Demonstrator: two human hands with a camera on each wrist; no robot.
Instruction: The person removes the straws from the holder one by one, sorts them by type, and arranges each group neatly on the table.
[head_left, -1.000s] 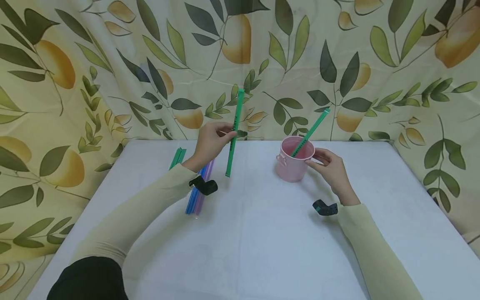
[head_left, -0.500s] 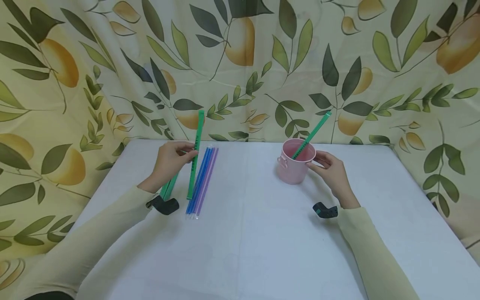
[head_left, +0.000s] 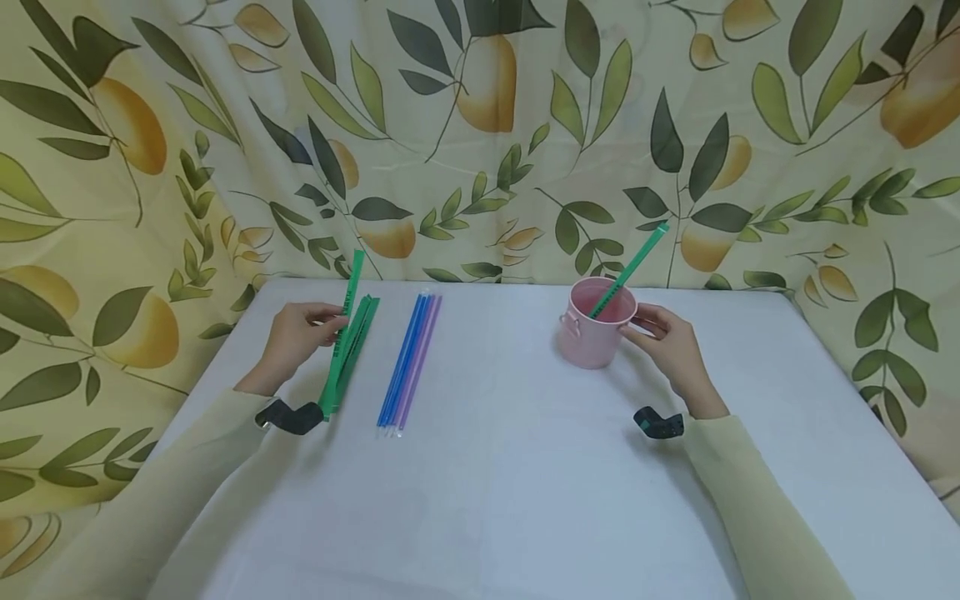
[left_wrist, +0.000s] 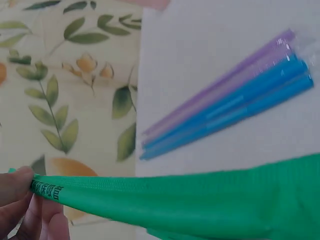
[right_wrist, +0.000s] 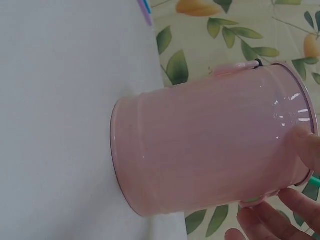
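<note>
My left hand pinches a slim green-wrapped stick with dark printed characters. In the left wrist view, thumb and fingers grip the wrapper near its print. The stick is tilted, its lower end by the other green-wrapped sticks on the table. My right hand holds a small pink bucket, thumb near the rim and fingers by a side handle, as the right wrist view shows. The bucket stands upright on the table. Another green-wrapped stick leans out of it; its lower part is hidden inside.
Right of the green sticks lie blue straws and purple straws in clear film. All this is on a white-covered table. A leaf-and-fruit patterned cloth hangs behind its far edge.
My left hand has carried its green-wrapped stick left and down, from above the middle of the table to the other green sticks. My right hand stays at the bucket.
</note>
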